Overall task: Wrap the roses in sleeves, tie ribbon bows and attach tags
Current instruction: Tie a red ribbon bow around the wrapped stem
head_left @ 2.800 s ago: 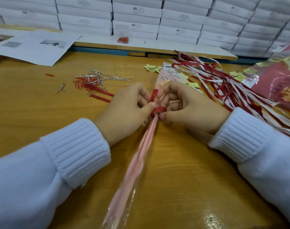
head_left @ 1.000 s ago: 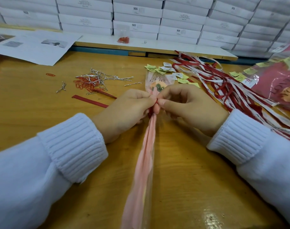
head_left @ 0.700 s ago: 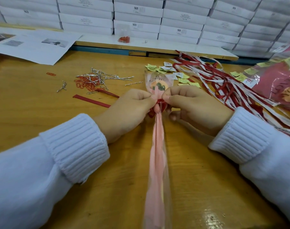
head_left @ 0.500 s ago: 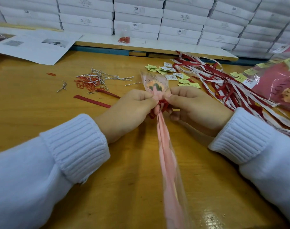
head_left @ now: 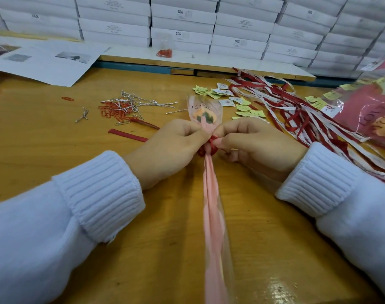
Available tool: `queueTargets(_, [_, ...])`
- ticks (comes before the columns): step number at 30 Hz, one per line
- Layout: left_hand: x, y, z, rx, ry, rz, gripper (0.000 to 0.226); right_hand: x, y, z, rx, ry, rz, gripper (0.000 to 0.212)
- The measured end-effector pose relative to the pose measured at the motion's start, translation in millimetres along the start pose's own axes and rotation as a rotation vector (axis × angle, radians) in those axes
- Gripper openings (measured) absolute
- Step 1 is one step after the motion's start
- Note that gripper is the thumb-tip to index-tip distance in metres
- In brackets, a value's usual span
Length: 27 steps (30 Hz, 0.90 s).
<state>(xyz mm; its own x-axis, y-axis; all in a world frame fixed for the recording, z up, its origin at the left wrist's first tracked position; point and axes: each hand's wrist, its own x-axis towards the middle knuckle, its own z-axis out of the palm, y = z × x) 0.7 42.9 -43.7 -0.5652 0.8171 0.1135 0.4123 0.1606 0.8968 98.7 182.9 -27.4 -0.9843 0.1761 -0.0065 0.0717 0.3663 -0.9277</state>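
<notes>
The rose (head_left: 203,116) lies lengthwise down the middle of the desk (head_left: 55,154). Its orange head points to the far edge and its pink-wrapped stem runs toward the near edge, all inside a clear sleeve (head_left: 220,218). So the wrapping looks done, and the bow is the step in hand.

Both hands meet at the sleeve's neck, just below the bloom. The left hand (head_left: 167,150) has its fingers curled, with thumb and forefinger pinching the red ribbon (head_left: 212,145) against the neck. The right hand (head_left: 257,148) pinches the same ribbon from the other side, its lower fingers tucked under. The ribbon is bunched tight round the neck. I can't tell from here whether a knot or any loops are formed.

I'd say the next move calls for drawing the 2 ends apart evenly while keeping the neck gathered, so the film doesn't slip or the bloom get crushed. After that comes a tag: the small yellow-green tags (head_left: 242,106) are scattered near the far edge, just beyond the right hand. A heap of red and white ribbons (head_left: 296,110) trails toward the right edge. Red paper clips (head_left: 112,109) and silver twist ties (head_left: 139,102) lie toward the far left.
</notes>
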Motion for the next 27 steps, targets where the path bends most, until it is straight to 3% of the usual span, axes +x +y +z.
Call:
queueTargets(5, [0.0,-4.1,1.2,0.013,0.032,0.063,0.023,3.6,3.1,2.1,0.091,0.026,0.053,0.015])
queueTargets(9, [0.7,-3.0,0.6,-0.013,0.019,0.041,0.028,2.0,2.7,3.4,-0.026,0.044,0.017,0.014])
queueTargets(13, [3.6,-2.7,-1.3,-0.202,-0.022,-0.07,0.035,-0.3,0.3,2.3,-0.309,0.109,-0.054,0.009])
queueTargets(18, [7.7,-4.9,0.2,-0.308,0.038,-0.145,0.026,-1.1,-3.6,6.9,-0.268,0.258,-0.175,0.007])
queueTargets(22, [8.0,-5.9,0.1,-0.294,0.055,-0.15,0.038,-3.2,-7.6,10.0,-0.372,0.182,-0.167,0.016])
queueTargets(25, [8.3,-5.3,0.0,-0.299,0.075,-0.173,0.032,-2.4,-6.6,10.5,-0.231,0.161,-0.098,0.009])
queueTargets(27, [7.8,-4.7,0.5,-0.282,0.085,-0.167,0.028,-2.0,-6.2,8.9,0.041,0.116,-0.008,0.013])
